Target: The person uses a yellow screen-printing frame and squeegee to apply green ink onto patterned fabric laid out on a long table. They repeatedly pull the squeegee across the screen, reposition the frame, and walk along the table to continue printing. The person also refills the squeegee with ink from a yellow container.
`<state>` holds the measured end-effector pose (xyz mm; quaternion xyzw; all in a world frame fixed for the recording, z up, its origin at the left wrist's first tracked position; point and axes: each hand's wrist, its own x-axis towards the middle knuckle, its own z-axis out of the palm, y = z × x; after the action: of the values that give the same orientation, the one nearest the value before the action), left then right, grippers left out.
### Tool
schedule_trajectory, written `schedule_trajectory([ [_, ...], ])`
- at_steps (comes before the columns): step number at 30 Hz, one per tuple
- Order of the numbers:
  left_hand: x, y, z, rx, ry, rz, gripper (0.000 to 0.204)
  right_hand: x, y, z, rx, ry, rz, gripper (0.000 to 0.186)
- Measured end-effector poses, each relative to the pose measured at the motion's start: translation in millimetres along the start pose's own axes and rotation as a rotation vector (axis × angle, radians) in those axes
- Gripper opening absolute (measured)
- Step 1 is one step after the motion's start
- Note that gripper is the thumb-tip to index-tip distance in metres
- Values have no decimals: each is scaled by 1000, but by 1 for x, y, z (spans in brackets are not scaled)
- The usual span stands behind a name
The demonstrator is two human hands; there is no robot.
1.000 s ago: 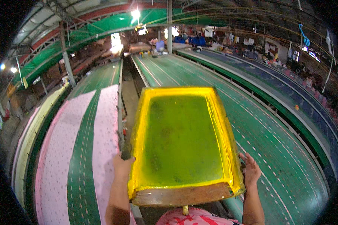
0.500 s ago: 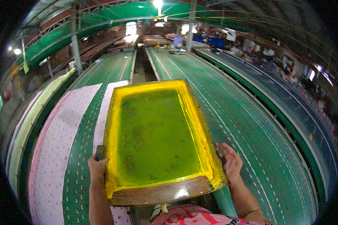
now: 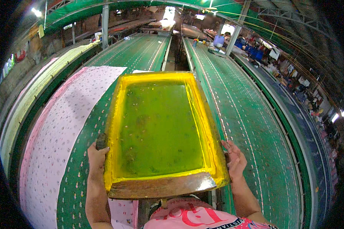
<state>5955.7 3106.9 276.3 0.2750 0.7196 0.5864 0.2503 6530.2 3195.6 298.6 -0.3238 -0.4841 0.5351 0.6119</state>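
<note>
A screen-printing frame is held up in front of me, with a green mesh, a bright yellow border and a brown wooden near edge. My left hand is closed around a dark handle on its left side, thumb toward the frame. On the opposite side, my right hand has its fingers curled at a dark grip, mostly hidden behind the hand. The frame hangs over the gap between two long green tables, covering part of both.
White printed fabric with a pink edge lies on the left green table. The right green table carries rows of pale marks. Yellowish fabric lies farther left. Metal posts and a bluish container stand farther off.
The tables and posts have shifted rightward in view as my view turned left. The frame, still in both hands, now hides most of the inner white fabric strip.
</note>
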Motion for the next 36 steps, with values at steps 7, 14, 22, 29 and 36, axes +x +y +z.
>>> schedule_trajectory([
  [7,121,-22,62,-42,-11,79,44,139,58,-1,46,-25,126,71],
  [14,256,19,164,25,140,102,39,313,116,-4,41,-106,-62,64],
  [22,374,82,284,10,119,-33,44,511,139,8,64,-28,136,64],
  [29,509,112,357,-18,99,-43,25,691,238,32,247,-121,106,57],
  [36,684,114,451,23,103,-47,27,871,292,68,282,-126,196,56],
])
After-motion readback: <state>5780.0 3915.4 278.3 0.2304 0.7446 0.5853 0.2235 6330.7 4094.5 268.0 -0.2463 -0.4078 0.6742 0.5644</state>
